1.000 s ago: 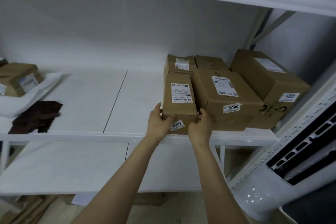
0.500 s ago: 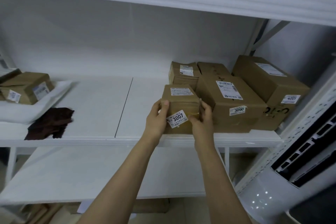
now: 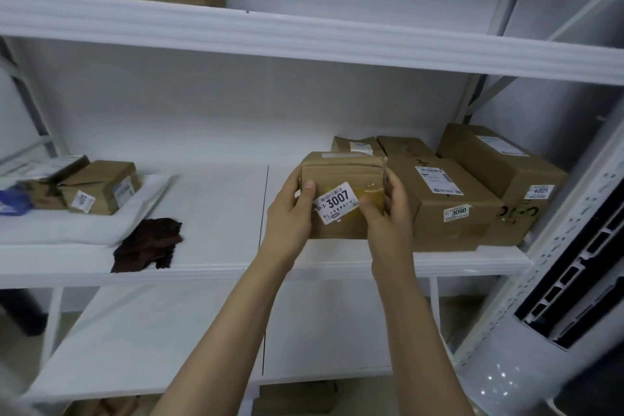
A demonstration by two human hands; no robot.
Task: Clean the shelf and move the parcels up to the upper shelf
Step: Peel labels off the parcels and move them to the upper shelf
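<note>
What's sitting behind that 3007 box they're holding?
Behind the 3007 parcel, the top of another labelled brown parcel shows. Its lower part, and anything beside it there, is covered.

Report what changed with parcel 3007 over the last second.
The left hand and right hand took hold of parcel 3007, tipped its labelled face up and drew it forward from the shelf. Parcel 3090, parcel 4001 and the brown cloth stayed put.

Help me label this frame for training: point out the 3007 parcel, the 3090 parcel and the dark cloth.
3007 parcel (image 3: 338, 202): head view, on its numbered label.
3090 parcel (image 3: 457, 213): head view, on its numbered label.
dark cloth (image 3: 148, 243): head view, middle of the crumpled fabric.
</note>
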